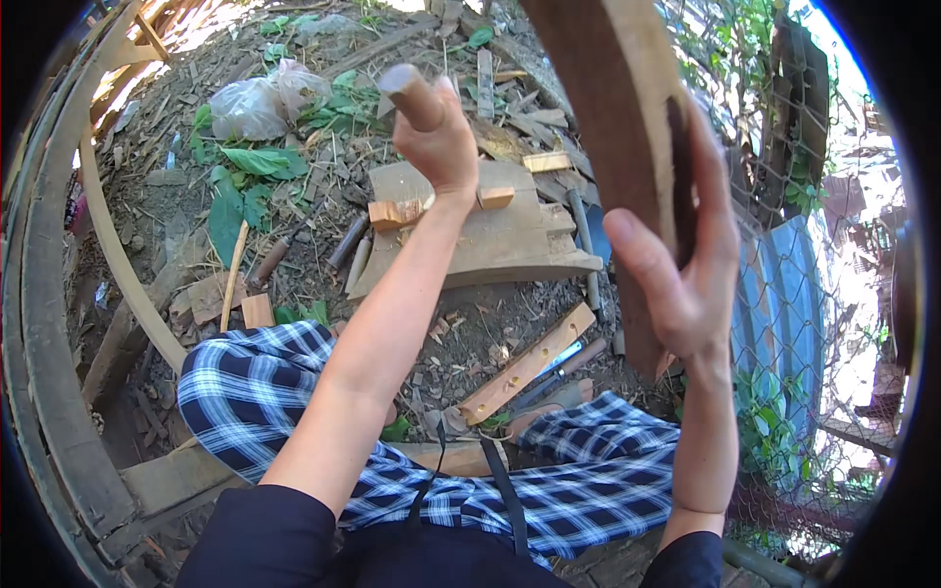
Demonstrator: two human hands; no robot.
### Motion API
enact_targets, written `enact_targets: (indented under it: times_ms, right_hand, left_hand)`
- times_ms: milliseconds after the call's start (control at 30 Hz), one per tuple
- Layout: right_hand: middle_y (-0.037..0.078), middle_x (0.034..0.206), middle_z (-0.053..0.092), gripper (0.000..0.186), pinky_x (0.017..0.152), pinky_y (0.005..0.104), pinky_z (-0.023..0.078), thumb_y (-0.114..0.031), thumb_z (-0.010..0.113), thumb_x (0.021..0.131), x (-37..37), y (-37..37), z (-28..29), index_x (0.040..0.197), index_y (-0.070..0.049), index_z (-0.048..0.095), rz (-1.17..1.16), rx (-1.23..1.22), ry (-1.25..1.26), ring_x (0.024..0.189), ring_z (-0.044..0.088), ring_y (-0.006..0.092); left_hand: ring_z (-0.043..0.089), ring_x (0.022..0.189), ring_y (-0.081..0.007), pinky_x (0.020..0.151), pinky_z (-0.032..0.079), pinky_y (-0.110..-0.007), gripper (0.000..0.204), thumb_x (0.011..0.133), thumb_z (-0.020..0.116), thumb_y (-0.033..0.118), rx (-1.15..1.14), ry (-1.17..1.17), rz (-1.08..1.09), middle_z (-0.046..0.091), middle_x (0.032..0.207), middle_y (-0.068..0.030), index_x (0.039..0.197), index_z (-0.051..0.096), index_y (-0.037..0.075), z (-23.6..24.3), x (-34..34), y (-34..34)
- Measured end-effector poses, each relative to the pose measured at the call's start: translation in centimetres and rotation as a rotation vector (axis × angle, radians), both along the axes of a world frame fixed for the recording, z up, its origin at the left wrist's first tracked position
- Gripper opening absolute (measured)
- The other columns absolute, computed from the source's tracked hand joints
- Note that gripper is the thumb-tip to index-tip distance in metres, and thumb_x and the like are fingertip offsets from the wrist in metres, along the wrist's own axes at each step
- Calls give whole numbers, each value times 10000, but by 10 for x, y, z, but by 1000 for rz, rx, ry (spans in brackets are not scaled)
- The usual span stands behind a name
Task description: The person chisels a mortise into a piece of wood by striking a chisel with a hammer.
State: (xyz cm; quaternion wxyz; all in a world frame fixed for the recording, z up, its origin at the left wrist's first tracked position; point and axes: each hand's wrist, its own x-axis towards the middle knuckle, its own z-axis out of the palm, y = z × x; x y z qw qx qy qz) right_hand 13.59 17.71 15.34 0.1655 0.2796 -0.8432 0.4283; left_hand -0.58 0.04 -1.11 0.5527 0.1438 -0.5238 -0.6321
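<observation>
My left hand [433,147] is raised in front of me, its fingers wrapped around a round wooden handle [417,103]. Whatever the handle belongs to is hidden or not clear. My right hand [691,265] grips a large curved wooden piece [618,127] held upright, thumb on one side and fingers on the other; its top runs out of view. Beyond my left forearm lies a flat wooden board [451,255] with a notched right end. On it rest small wood blocks [392,213]. Closer to me, a wooden bar with holes [529,363] lies beside slim long-handled tools [564,372].
A big curved wooden frame [59,294] rises along the left. Chain-link fencing [804,323] and blue-grey corrugated sheet [774,294] border the right. Wood scraps, leaves [265,162], a clear plastic bag [265,103] and dark cylindrical handles [348,242] litter the ground.
</observation>
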Motion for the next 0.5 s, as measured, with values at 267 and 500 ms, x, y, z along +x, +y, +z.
enact_targets:
  times_ms: [267,500]
  right_hand:
    - [230,1365,614,851,1069,434,467,-302,734,856,11,27,-63,1579,-106,331,-100,-92,-196,1266,608,344]
    - [244,1367,611,855,1058,440,475,-323,725,865,11,32,-80,1586,-122,313,-102,-60,-260,1246,622,364]
  left_hand:
    - [437,408,-72,365,345,-242,326,948,724,161,122,92,-120,521,567,-2,712,520,65,-4,-1,-4]
    - [477,461,-74,450,378,-252,364,940,749,201,38,68,-55,540,579,13,674,546,59,-1,-2,-6]
